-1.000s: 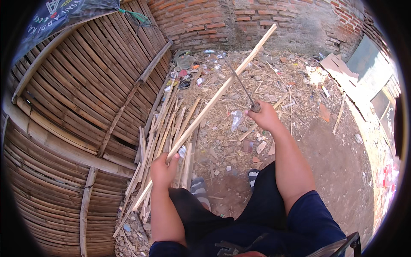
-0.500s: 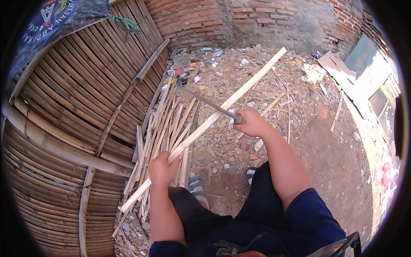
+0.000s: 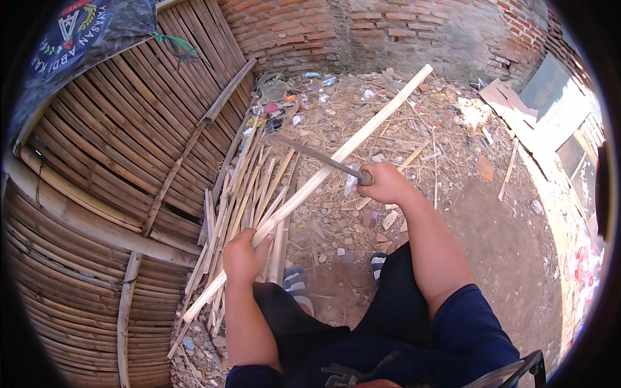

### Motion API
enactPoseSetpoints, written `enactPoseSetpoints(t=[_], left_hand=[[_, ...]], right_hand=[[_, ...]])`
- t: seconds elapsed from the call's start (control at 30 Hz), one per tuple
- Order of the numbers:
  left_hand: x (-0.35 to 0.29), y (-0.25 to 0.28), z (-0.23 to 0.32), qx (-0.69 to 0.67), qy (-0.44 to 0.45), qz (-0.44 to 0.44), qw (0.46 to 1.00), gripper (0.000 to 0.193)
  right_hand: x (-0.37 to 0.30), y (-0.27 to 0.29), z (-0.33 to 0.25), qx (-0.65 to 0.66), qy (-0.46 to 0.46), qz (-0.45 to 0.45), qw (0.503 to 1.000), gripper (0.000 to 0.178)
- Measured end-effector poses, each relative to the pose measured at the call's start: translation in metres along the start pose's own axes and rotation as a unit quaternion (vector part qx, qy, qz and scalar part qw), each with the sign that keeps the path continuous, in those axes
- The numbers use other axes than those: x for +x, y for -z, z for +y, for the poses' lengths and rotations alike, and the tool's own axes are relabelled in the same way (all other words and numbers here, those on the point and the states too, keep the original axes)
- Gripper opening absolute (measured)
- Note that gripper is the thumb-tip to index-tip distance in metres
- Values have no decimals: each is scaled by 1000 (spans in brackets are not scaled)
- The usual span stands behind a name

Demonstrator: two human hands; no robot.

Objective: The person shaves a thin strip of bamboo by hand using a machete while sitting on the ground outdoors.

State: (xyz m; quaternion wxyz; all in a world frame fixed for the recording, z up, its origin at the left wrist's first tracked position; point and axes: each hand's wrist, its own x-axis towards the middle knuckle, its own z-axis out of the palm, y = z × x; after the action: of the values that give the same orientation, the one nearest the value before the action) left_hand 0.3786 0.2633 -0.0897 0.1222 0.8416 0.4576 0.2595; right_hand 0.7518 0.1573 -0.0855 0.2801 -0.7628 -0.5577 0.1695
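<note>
A long, pale strip of split wood or bamboo (image 3: 378, 121) runs slantwise in front of me, from low left to the far right. My left hand (image 3: 243, 260) is wrapped round its lower part, close to the near end. My right hand (image 3: 384, 183) grips the handle of a machete (image 3: 310, 151) with a dark, narrow blade. The blade lies across the strip about midway, and its tip points to the far left. Most of the handle is hidden by my fingers.
Left of my feet lies a heap of similar strips (image 3: 242, 187) beside a slatted bamboo wall (image 3: 97, 136). A brick wall (image 3: 414, 29) closes the far side. Stones, straw and litter cover the ground (image 3: 498, 246). Boards (image 3: 511, 103) lean at the far right.
The far end of the strip has risen slightly. My right hand and the machete have shifted only a little, and my left hand keeps its hold.
</note>
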Motion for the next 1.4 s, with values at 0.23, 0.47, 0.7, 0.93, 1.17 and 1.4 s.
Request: enactPoseSetpoints(t=[0.23, 0.47, 0.7, 0.93, 1.17, 1.4], left_hand=[[6, -1, 4, 16, 30, -4, 999, 32], [2, -14, -10, 4, 5, -6, 1000, 30], [4, -8, -8, 23, 6, -21, 1000, 32], [6, -14, 0, 27, -13, -43, 999, 34], [5, -6, -8, 2, -14, 10, 1000, 32], [10, -17, 0, 4, -14, 23, 1000, 32]], right_hand=[[-1, -25, -5, 1, -1, 58, 998, 43], [-6, -22, -35, -25, 65, -155, 985, 51], [10, -3, 32, 46, -124, 89, 987, 59], [-14, -33, -38, -91, 55, -120, 987, 47], [-3, 1, -13, -4, 20, -7, 1000, 49], [-12, -4, -16, 4, -16, 9, 1000, 53]])
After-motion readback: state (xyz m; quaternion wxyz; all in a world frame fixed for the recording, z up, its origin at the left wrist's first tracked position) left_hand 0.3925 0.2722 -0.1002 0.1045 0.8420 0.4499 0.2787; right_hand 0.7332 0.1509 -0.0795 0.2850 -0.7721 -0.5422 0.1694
